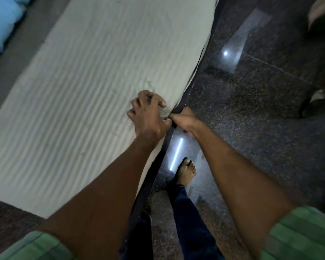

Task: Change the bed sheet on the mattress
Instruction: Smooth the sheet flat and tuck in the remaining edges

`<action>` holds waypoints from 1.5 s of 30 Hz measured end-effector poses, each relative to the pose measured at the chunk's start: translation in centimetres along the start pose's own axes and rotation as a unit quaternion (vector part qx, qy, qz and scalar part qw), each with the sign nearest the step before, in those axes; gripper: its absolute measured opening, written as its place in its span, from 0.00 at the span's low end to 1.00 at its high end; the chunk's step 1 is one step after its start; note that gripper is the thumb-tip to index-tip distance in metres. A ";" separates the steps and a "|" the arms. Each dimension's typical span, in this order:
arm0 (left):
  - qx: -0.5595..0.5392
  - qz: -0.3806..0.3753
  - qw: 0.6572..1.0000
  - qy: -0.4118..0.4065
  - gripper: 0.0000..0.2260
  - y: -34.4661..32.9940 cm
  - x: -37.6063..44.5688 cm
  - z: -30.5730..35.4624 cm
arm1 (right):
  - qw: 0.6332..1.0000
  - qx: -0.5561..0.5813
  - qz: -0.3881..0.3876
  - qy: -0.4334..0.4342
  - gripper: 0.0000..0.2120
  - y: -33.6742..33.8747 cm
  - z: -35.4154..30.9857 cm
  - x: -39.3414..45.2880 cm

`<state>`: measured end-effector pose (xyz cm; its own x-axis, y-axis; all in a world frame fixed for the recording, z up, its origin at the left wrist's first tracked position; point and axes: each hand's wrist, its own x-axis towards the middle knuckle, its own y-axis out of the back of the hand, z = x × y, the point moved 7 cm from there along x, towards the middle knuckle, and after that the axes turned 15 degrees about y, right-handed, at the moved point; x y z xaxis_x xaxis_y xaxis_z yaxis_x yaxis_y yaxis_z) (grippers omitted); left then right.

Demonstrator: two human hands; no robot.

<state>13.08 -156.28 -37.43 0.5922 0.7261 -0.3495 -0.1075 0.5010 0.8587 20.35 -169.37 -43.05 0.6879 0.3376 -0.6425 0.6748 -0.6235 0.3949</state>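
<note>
Pale cream bed sheet (86,87), woven in fine ribbed stripes, spread flat across the top of the mattress (184,102) and running from the near corner toward the far end. Mostly smooth, with faint ripples along the stripes and a small pucker near the right edge. Bunched into a tight gather at that edge, beside the dark side band. Mattress lying low, its dark, narrow side wall showing as a long curved strip along the right, sheet draped just over its upper rim. Left edge of the sheet straight, ending short of the mattress's far side.
</note>
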 end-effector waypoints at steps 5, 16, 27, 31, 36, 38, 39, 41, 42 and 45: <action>-0.002 -0.019 0.998 0.057 0.22 -0.4 0.7 0.4 | 0.956 0.284 0.061 -0.041 0.14 1.5 1.5 0.2; 0.012 0.049 0.997 -0.050 0.21 0.4 1.8 4.3 | 0.979 -0.101 0.173 0.043 0.43 7.4 -3.9 6.8; 0.018 0.074 0.997 0.002 0.14 -0.2 4.4 7.6 | 0.879 -0.180 0.201 0.393 0.37 10.4 -6.3 5.2; 0.048 0.060 0.997 -0.004 0.07 -0.7 5.0 8.6 | 0.783 -0.349 0.181 0.482 0.18 11.2 -9.5 6.5; 0.078 -0.007 0.995 -0.056 0.08 -3.0 4.5 11.3 | 0.706 -0.472 0.105 0.517 0.05 11.8 -10.1 8.6; 0.037 -0.021 0.997 -0.066 0.06 -3.6 3.8 12.2 | 0.763 -0.450 0.104 0.452 0.04 13.9 -8.5 10.1; -0.004 -0.014 0.998 -0.060 0.05 -3.4 3.7 12.6 | 0.810 -0.410 0.111 0.405 0.02 15.5 -7.5 10.8; -0.073 0.038 0.995 -0.049 0.05 -2.4 4.3 12.4 | 0.909 -0.251 0.118 0.311 0.05 17.2 -5.5 11.7; -0.078 0.064 0.994 -0.046 0.07 -1.9 5.1 12.4 | 0.941 -0.168 0.125 0.268 0.07 17.4 -5.0 12.1; -0.075 0.073 0.995 -0.003 0.12 -0.6 7.7 11.8 | 0.972 -0.063 0.141 0.176 0.18 15.4 -5.3 12.7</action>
<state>27.15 -156.54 -36.18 0.5664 0.7933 -0.2233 -0.3092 0.4557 0.8347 40.90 -170.99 -41.63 0.8839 0.4010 -0.2408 0.4586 -0.6418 0.6146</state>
